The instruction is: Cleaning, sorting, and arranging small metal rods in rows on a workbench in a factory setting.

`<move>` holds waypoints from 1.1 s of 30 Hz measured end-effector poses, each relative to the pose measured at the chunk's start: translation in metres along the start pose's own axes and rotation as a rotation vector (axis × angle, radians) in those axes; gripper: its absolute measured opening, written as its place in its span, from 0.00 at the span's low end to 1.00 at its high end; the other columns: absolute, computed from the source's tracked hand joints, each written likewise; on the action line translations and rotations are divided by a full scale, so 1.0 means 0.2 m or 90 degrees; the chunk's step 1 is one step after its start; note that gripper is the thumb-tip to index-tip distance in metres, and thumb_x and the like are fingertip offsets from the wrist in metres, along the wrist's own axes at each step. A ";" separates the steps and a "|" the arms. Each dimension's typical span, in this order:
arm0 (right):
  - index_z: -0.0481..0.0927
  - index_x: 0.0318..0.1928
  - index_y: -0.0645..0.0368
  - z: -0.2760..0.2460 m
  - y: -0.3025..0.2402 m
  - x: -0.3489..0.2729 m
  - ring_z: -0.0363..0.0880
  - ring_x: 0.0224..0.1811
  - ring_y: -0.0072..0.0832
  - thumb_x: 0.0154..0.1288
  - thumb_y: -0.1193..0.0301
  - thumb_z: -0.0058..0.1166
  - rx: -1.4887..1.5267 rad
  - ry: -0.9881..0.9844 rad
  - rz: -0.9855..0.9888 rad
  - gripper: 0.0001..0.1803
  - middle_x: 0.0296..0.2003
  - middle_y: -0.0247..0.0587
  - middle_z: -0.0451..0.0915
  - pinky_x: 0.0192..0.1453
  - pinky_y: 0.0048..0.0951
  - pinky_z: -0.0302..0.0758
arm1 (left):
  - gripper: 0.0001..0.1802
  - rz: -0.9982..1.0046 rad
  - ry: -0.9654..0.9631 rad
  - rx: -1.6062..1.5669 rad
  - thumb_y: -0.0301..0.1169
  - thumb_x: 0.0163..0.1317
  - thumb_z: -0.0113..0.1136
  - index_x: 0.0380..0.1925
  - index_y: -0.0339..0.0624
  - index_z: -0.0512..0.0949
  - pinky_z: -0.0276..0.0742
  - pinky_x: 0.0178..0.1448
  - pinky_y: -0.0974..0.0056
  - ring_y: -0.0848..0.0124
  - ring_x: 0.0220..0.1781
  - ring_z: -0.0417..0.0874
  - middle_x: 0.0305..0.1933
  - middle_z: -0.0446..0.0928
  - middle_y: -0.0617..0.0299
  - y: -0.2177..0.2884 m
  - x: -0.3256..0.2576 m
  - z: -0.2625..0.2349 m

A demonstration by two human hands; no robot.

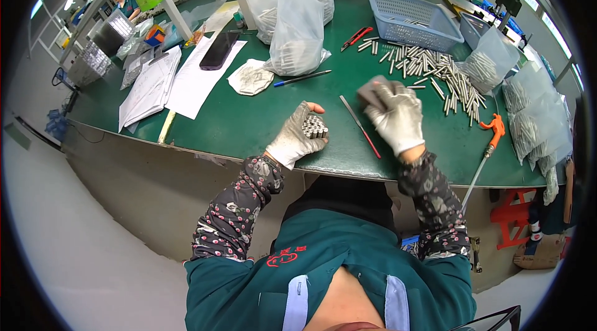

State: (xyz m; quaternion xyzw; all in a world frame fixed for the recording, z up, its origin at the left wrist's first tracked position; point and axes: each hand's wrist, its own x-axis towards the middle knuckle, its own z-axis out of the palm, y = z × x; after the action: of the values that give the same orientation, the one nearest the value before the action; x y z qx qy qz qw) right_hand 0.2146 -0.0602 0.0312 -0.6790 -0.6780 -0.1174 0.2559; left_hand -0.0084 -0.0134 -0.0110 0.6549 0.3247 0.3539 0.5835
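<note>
In a worn white glove with bare fingertips, my left hand is closed around an upright bundle of short metal pins, their round ends facing up. My right hand, gloved too, grips a flat grey-brown block above the table; motion smears it a little. Between the hands lies a thin file-like tool with a red handle. Beyond my right hand, loose metal pins are heaped on the green table.
A blue plastic basket stands behind the heap. Bags of pins stand at the back, more bags at the right. Red-handled pliers, a pen, a phone, papers and an orange air gun lie around.
</note>
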 end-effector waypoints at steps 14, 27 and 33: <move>0.78 0.49 0.51 -0.05 0.13 -0.04 0.71 0.52 0.43 0.47 0.53 0.60 -0.099 -0.086 0.053 0.28 0.49 0.50 0.74 0.52 0.42 0.68 | 0.30 0.071 -0.025 0.010 0.18 0.42 0.65 0.49 0.41 0.68 0.71 0.44 0.72 0.77 0.37 0.73 0.37 0.70 0.66 -0.01 0.01 0.03; 0.82 0.41 0.55 -0.53 1.03 -0.45 0.79 0.46 0.43 0.52 0.45 0.55 -0.220 0.160 0.699 0.27 0.41 0.48 0.81 0.48 0.40 0.75 | 0.31 0.138 -0.031 0.046 0.13 0.42 0.65 0.48 0.43 0.67 0.72 0.39 0.75 0.78 0.33 0.74 0.32 0.72 0.66 -0.10 -0.02 -0.03; 0.83 0.43 0.55 -0.44 1.29 -0.39 0.78 0.50 0.44 0.44 0.48 0.53 -0.145 -0.056 0.844 0.29 0.46 0.50 0.80 0.52 0.38 0.74 | 0.31 0.152 -0.022 0.071 0.11 0.41 0.61 0.47 0.43 0.67 0.71 0.38 0.75 0.79 0.32 0.73 0.31 0.70 0.68 -0.07 0.00 0.00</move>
State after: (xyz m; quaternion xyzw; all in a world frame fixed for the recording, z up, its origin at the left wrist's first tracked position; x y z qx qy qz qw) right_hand 0.4807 -0.1589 0.0171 -0.9784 -0.1108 0.0213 0.1729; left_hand -0.0082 -0.0128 -0.0257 0.7265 0.2536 0.3906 0.5054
